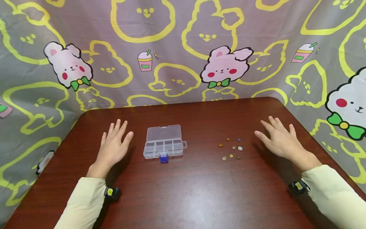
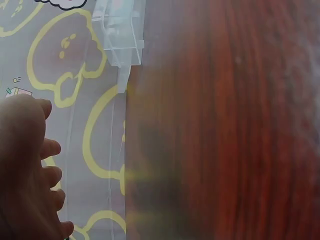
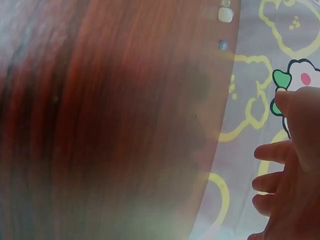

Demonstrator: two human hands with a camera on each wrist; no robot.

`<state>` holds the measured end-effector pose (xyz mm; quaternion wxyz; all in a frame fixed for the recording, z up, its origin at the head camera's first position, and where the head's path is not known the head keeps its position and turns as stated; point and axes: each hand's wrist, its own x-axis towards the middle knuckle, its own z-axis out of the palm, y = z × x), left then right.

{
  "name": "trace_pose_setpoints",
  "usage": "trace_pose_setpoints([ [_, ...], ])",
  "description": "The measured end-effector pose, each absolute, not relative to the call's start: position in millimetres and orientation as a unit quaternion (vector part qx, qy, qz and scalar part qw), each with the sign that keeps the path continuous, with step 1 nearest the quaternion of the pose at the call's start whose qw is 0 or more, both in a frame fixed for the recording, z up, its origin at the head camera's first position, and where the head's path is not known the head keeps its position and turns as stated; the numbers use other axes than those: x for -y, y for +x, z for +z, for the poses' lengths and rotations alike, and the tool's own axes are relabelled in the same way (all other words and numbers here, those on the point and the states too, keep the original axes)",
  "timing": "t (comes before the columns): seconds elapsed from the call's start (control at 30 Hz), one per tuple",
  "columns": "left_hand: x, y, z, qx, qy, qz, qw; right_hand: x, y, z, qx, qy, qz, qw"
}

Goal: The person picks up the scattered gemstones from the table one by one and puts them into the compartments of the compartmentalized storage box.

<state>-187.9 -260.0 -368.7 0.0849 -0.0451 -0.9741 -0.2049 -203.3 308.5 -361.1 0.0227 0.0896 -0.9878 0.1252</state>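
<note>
A clear plastic compartment box (image 1: 163, 148) lies on the table with its lid (image 1: 164, 133) raised toward the back and a blue latch (image 1: 164, 158) at its front. To its left is my left hand (image 1: 113, 148), palm down, fingers spread, holding nothing. Several small stones lie loosely grouped right of the box, among them a white stone (image 1: 240, 148), a blue stone (image 1: 239, 140) and an orange-brown stone (image 1: 220, 145). My right hand (image 1: 278, 140) is to the right of the stones, its fingers spread and nothing in them. In the right wrist view the white stone (image 3: 225, 15) shows near the top.
The dark red-brown wooden table (image 1: 183, 197) reaches back to a patterned curtain (image 1: 177, 38) with rabbit drawings, which also hangs along both sides. Each wrist carries a small black camera, one on the left (image 1: 112, 193) and one on the right (image 1: 298, 187).
</note>
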Motion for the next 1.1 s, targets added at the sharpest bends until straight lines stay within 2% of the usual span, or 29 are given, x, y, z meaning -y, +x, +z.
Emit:
trace_pose_setpoints([
  [0.3,255.2,-189.7,-366.6,0.951,-0.044,-0.292,0.091,-298.2,-198.8,-363.6,0.977,0.103,0.180,0.037],
  [0.6,248.3,-187.7,-367.8,0.895,0.007,-0.438,0.086,-283.0,-189.2,-368.3,0.959,0.129,0.240,0.073],
  [0.8,240.8,-188.1,-369.5,0.852,0.035,-0.521,0.051,-273.2,-185.8,-368.9,0.946,0.140,0.280,0.084],
  [1.1,231.5,-183.3,-372.9,0.829,0.053,-0.556,-0.001,-260.4,-185.6,-372.2,0.936,0.154,0.304,0.090],
])
